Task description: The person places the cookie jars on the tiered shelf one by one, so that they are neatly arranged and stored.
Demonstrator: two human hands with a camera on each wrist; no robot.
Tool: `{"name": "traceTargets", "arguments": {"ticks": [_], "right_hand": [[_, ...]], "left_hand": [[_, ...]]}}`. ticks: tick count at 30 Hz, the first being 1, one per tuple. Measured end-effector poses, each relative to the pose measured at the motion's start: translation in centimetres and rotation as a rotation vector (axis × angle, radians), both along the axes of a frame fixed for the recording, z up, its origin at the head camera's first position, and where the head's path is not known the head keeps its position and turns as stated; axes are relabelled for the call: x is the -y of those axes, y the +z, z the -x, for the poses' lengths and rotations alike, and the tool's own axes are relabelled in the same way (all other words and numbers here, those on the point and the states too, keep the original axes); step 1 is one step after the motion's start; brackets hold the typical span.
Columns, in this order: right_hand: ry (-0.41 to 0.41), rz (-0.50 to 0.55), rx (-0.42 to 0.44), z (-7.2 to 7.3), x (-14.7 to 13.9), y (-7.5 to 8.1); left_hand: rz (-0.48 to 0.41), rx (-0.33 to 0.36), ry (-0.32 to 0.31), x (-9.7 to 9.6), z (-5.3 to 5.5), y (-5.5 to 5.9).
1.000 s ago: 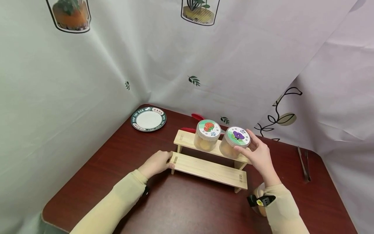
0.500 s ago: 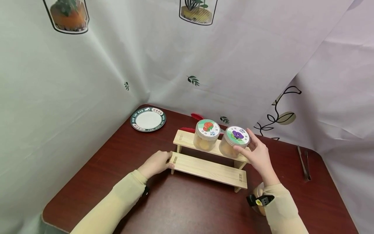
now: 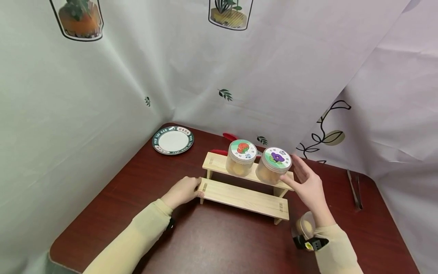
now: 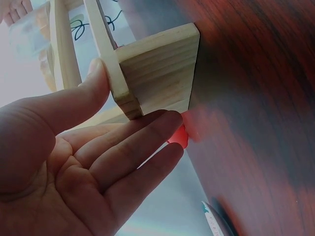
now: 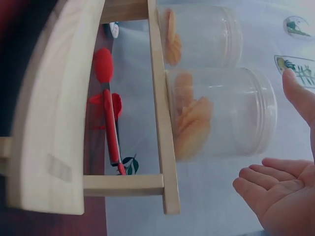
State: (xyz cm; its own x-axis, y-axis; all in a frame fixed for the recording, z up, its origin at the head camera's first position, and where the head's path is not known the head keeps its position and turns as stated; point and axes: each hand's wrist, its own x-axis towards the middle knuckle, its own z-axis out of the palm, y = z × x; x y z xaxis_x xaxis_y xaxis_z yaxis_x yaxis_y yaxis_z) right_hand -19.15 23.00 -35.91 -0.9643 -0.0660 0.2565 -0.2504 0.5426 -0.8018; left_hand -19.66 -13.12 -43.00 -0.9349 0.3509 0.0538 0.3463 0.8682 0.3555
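A two-step wooden rack (image 3: 243,198) stands on the table. My left hand (image 3: 183,191) holds the left end of its lower step. In the left wrist view the thumb (image 4: 96,81) lies on the board's edge and the fingers (image 4: 142,142) reach along the side leg. Two clear lidded jars stand upright on the upper step: a tomato-label jar (image 3: 241,161) and, right of it, a purple-flower-label jar (image 3: 272,171). Pale tan pieces (image 5: 194,123) show inside. My right hand (image 3: 309,186) is beside the purple-flower jar, fingers spread and apart from it in the right wrist view.
Another clear jar (image 3: 305,224) stands on the table by my right wrist, partly hidden. Metal tongs (image 3: 354,190) lie at the right. A green-rimmed plate (image 3: 173,140) is at the back left. Red-handled utensils (image 5: 109,113) lie behind the rack, near the curtain wall.
My right hand has let go of the purple-flower-label jar and drawn slightly right, leaving the jar on the upper step. My left hand keeps its place on the rack.
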Motion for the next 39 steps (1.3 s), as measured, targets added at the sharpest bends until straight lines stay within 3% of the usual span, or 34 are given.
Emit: {"name": "traceTargets", "arguments": {"ticks": [12, 18, 29, 35, 39], "right_hand": [[-0.075, -0.122, 0.075, -3.9, -2.9, -1.9], [-0.117, -0.139, 0.089, -5.2, -3.9, -2.7], [-0.220, -0.299, 0.151, -7.6, -6.2, -4.5], [-0.272, -0.279, 0.238, -9.0, -7.5, -5.5], [-0.270, -0.333, 0.284, -9.8, -8.2, -6.2]], "left_hand": [[0.020, 0.001, 0.007, -0.2, 0.1, 0.2], [0.018, 0.005, 0.004, 0.0, 0.0, 0.2], [0.013, 0.003, -0.003, 0.0, -0.2, 0.3], [0.018, -0.010, -0.004, 0.0, -0.1, 0.1], [0.021, -0.008, -0.007, 0.0, 0.0, 0.0]]}}
